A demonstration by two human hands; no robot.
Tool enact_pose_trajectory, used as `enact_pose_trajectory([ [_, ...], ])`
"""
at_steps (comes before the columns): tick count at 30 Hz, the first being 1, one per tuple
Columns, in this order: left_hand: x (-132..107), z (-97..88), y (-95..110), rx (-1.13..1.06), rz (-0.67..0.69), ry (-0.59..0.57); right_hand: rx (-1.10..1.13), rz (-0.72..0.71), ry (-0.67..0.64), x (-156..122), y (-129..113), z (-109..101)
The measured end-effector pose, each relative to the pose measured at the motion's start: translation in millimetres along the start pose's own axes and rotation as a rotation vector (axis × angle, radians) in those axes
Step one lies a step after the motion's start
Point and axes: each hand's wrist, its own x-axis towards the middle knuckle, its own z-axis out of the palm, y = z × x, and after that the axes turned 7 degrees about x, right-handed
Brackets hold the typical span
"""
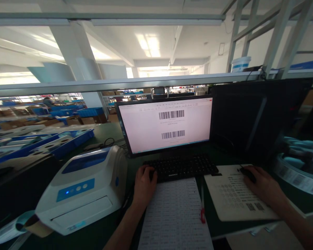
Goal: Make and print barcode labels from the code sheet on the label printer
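My left hand (145, 184) rests at the left end of a black keyboard (182, 167), its fingers bent over the keys and the thumb held apart from them. Over on the mouse pad (231, 199), my right hand (263, 185) is wrapped round a black computer mouse (248, 174). Behind the keyboard stands a monitor (146, 128) whose screen shows two barcodes. A printed list (173, 215) lies below the keyboard, partly beside my left forearm. A red-and-white pen-like item (202, 215) is at the sheet's right edge.
A white label printer (85, 192) with a lit blue light stands at the left. Behind it sits a blue tray (75, 143) of label rolls. More label rolls (299, 166) lie at the far right. A metal shelf (135, 83) crosses above the monitor.
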Motion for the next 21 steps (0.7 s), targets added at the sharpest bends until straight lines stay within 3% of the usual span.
enact_pose_trajectory([
  [21,-1,0.0,0,0.001,-0.012,0.002,0.076,0.066,-0.022,-1,-12,-7],
])
